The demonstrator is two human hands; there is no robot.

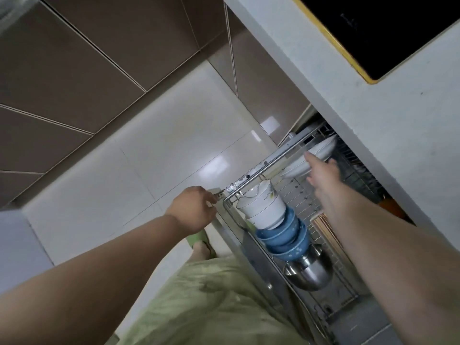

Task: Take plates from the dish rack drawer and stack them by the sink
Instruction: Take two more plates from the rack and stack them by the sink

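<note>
At the one o'clock end of the pulled-out dish rack drawer (249,181), the right hand (321,171) reaches in with its fingers (310,158) stretched fairly straight and apart, holding nothing. Their tips lie against or just short of the white plates (321,148); I cannot tell which. Those plates stand on edge in the wire rack, leaning, their faces turned toward the hand and their row running on toward one o'clock under the bench (373,115). So the plates lie straight ahead of these fingers, along the line of the forearm, and this is plainly the nearer hand.

Over at nine o'clock from the rack, the left hand (193,210) rests at the drawer's front corner, its fingers (211,201) curled onto the edge there, seemingly steadying the drawer. It is well apart from the plates.

Between the two hands, a stack of white bowls (261,207), blue bowls (286,237) and a steel bowl (310,272) lies on its side along the rack's near rail. To my eye, the coming grasp wants the thumb behind the nearest plate's rim and a lift up and back toward seven o'clock, clear of the bench edge overhead. No sink shows.
</note>
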